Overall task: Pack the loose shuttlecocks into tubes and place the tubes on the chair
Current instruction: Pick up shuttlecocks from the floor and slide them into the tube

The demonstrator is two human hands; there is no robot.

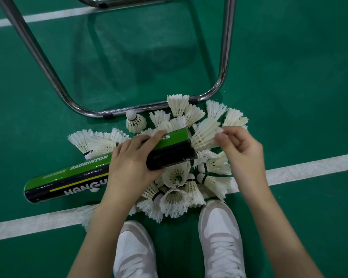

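Note:
A long green and black shuttlecock tube (68, 177) lies slanted over the green floor, its open right end raised above a pile of loose white shuttlecocks (175, 197). My left hand (129, 161) grips the tube near that end. My right hand (241, 151) pinches the feathers of one shuttlecock (205, 135), whose cork end points into the tube's mouth. Several more shuttlecocks spread around the tube, and one (134, 122) stands upright on its feathers by the chair's frame.
The chrome leg frame of the chair (48, 63) stands on the floor just beyond the pile; its seat is out of view. A white court line (309, 167) runs under the pile. My two white shoes (136, 251) (221, 233) are at the near edge.

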